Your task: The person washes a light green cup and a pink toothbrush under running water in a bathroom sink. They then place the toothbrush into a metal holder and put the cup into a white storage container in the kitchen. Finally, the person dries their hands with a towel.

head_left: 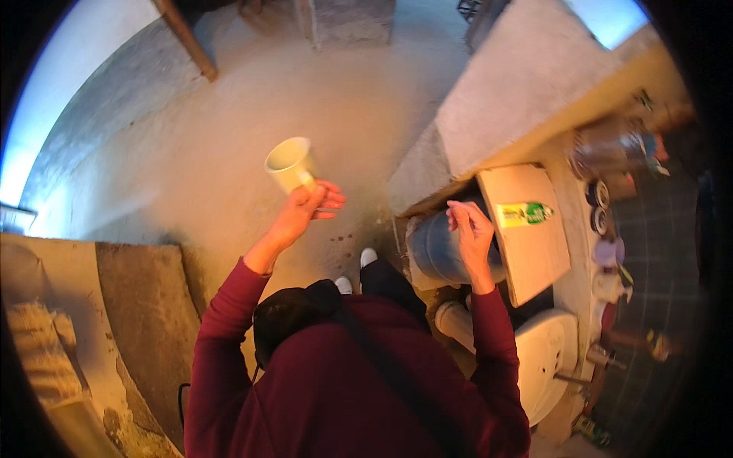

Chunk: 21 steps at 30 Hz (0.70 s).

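We've got the pale yellow cup (287, 162) in our left hand (310, 201), thumb and fingers pinched at its handle, cup tilted and held up in the air over the floor (366, 114), out ahead of our body. Our right hand (472, 229) is up near the blue barrel (437, 250) and the left edge of the tan board (540, 256), fingers loosely bent; we can't tell whether it's closed on anything. Green-and-yellow pack (525, 214) lies on that board, white basin (544, 370) sits nearer us on the right.
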Motion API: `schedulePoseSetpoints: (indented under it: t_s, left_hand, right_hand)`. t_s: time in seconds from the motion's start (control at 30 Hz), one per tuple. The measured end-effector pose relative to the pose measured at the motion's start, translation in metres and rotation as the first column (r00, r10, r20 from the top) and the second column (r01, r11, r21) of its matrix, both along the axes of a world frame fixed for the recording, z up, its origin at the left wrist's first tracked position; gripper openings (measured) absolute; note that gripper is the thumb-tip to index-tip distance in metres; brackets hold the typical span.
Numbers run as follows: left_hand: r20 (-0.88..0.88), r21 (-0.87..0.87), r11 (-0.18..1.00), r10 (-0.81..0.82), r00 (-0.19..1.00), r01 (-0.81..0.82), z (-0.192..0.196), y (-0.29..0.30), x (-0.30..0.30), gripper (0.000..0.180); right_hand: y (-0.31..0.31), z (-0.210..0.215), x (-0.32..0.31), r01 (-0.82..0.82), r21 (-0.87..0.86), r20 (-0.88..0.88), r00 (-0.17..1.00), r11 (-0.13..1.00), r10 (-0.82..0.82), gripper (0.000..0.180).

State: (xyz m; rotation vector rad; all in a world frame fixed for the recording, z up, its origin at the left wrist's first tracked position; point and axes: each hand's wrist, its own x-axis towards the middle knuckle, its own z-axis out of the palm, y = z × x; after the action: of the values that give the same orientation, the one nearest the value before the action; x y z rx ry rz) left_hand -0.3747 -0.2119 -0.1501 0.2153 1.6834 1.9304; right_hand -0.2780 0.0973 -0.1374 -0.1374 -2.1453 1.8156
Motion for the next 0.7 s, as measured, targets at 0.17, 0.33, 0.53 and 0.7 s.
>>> schedulePoseSetpoints:
  t_s: [0.17, 0.33, 0.53, 0.7]
  left_hand:
    - [-0.171, -0.285, 0.959, -0.055, 0.984, 0.004, -0.001, -0.005, -0.057, 0.028]
    - [-0.19, -0.403, 0.899, 0.101, 0.977, -0.171, -0.019, -0.027, -0.126, 0.024]
    - [-0.076, -0.354, 0.805, 0.483, 0.872, -0.477, -0.085, -0.08, -0.18, 0.024]
    - [0.254, -0.373, 0.731, 0.673, 0.695, -0.572, -0.129, -0.12, -0.232, 0.043]
  right_hand:
    - [-0.009, -0.041, -0.064, 0.001, -0.022, 0.161, 0.987, 1.0, 0.003, 0.006]
    - [-0.015, -0.081, -0.139, -0.097, -0.103, 0.278, 0.953, 0.99, 0.122, 0.005]
    - [-0.062, -0.063, -0.249, -0.233, -0.393, 0.225, 0.914, 0.89, 0.338, 0.021]
    - [-0.056, -0.065, -0.339, -0.371, -0.096, 0.159, 0.91, 0.924, 0.382, 0.023]
